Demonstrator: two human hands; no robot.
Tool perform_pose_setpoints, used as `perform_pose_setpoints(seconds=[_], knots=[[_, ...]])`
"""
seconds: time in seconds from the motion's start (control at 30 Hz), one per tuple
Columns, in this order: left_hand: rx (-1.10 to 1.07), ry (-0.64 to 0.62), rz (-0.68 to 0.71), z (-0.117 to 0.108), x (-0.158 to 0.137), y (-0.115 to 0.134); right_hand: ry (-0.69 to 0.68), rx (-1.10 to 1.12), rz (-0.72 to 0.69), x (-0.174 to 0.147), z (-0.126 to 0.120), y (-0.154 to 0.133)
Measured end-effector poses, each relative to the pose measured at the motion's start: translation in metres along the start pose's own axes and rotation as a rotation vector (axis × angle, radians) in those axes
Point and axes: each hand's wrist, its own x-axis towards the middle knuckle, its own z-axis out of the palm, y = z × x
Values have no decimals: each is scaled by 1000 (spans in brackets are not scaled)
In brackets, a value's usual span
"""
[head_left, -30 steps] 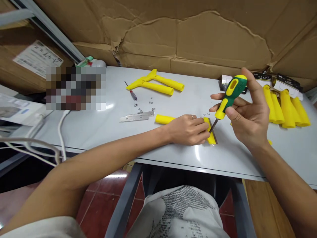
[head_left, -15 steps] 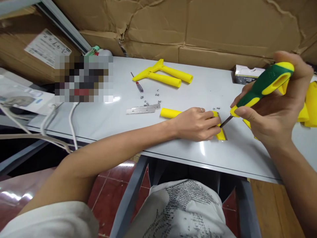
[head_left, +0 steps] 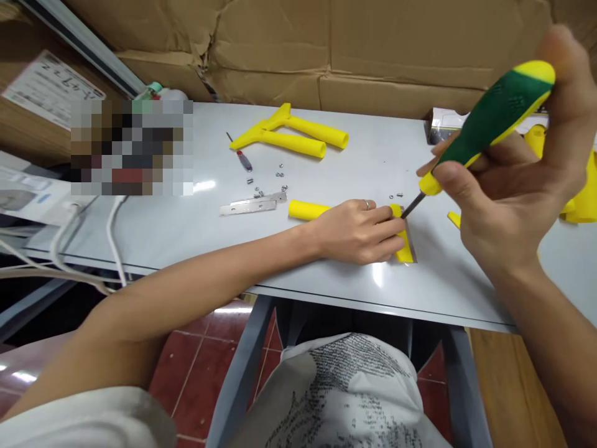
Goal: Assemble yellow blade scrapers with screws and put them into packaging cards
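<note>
My left hand is closed over a yellow scraper and presses it against the white table. The scraper's round handle points left, and a thin metal blade shows along its wide right end. My right hand grips a green and yellow screwdriver, tilted, its shaft running down to the scraper head beside my left fingers. Those fingers partly hide the tip, so the screw under it cannot be made out. A couple of small screws or nuts lie just behind the scraper head.
Flat metal blades, several small screws and nuts and a small screwdriver lie to the left. Two yellow scraper handles rest behind them. More yellow parts and a small box are at the right. Cardboard stands behind.
The view has shifted slightly, moving the table's things left in the picture. My right hand holds the screwdriver more steeply, its handle raised. My left hand keeps its hold on the scraper.
</note>
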Motion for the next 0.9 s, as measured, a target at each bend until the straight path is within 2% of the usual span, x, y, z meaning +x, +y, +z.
perform_pose_setpoints(seconds=[0.17, 0.3, 0.37, 0.43, 0.53, 0.6, 0.67, 0.77, 0.9], knots=[[-16, -13, 24, -5, 3, -2, 62, 116, 38, 4, -12, 19], [25, -13, 29, -7, 0, -7, 162, 167, 184, 1, -13, 34], [58, -5, -4, -8, -2, -10, 222, 175, 256, 2, -13, 36], [88, -8, -60, -8, -5, -13, 221, 127, 323, 4, -16, 32], [119, -57, -166, -9, -7, -14, 101, -42, 451, 10, -24, 20], [125, -91, -234, -9, -7, -13, -50, -219, 553, 13, -31, 13], [125, -97, -267, -9, -7, -12, -231, -436, 599, 13, -35, 13], [126, -89, -230, -9, -7, -9, -427, -662, 518, 7, -33, 19], [114, -84, -160, -9, -5, -5, -559, -652, 430, -4, -22, 29]])
